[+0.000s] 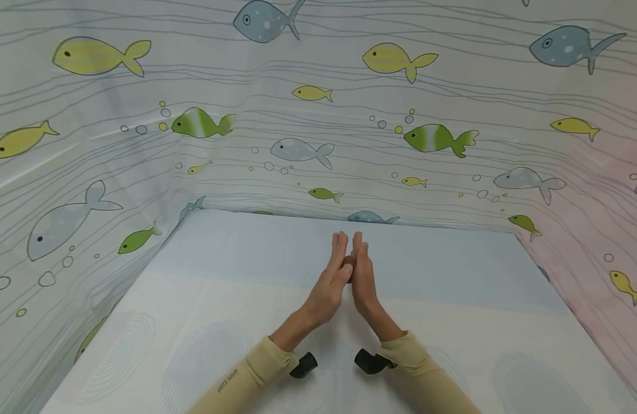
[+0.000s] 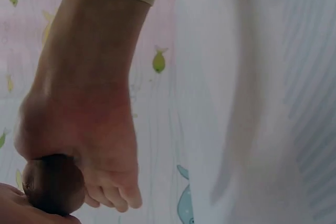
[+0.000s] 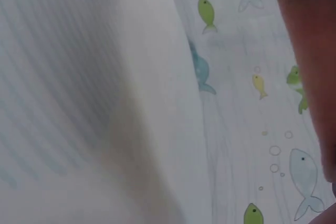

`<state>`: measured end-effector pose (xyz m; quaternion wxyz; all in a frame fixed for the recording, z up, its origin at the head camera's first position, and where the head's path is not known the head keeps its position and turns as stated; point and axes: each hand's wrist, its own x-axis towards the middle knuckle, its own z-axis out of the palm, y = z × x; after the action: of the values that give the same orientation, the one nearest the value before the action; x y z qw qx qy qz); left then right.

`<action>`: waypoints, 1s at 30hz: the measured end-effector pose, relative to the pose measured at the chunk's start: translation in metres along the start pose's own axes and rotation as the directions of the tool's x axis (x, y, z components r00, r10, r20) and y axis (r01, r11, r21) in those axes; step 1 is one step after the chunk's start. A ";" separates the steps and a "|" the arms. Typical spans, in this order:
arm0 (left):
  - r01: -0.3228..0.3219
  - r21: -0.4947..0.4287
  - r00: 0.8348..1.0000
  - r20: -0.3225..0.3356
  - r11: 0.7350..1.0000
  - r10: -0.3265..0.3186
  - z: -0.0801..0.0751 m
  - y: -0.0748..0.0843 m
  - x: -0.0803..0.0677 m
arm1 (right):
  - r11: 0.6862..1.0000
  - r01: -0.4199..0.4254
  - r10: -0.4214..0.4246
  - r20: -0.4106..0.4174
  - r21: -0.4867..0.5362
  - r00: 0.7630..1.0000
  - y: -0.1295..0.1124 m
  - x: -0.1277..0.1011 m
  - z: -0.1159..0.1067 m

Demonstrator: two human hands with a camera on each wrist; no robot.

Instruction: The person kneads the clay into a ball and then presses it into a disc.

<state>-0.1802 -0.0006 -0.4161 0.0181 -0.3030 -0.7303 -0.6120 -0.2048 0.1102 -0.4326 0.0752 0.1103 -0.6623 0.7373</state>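
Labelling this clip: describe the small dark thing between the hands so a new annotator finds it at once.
Start at the pale table walled by the fish-print cloth. At its middle the left hand and right hand stand palm to palm, fingers straight. Pressed between the palms is a small brown ball, round, smooth, and the only dark thing among the hands and pale cloth.

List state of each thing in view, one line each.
left hand: fingers straight, palm pressed against the brown ball
right hand: fingers straight, palm pressed against the ball from the other side
brown ball: sandwiched between both palms, above the table
table: covered with pale cloth
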 end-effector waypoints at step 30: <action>0.011 0.042 0.995 -0.097 0.999 -0.007 -0.019 0.004 0.016 | 0.996 0.050 -0.042 0.110 -0.071 0.993 -0.005 -0.031 0.014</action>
<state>-0.1977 -0.0105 -0.4012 0.0569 -0.2691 -0.7429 -0.6103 -0.1730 0.0977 -0.4342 0.0602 0.1628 -0.6895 0.7032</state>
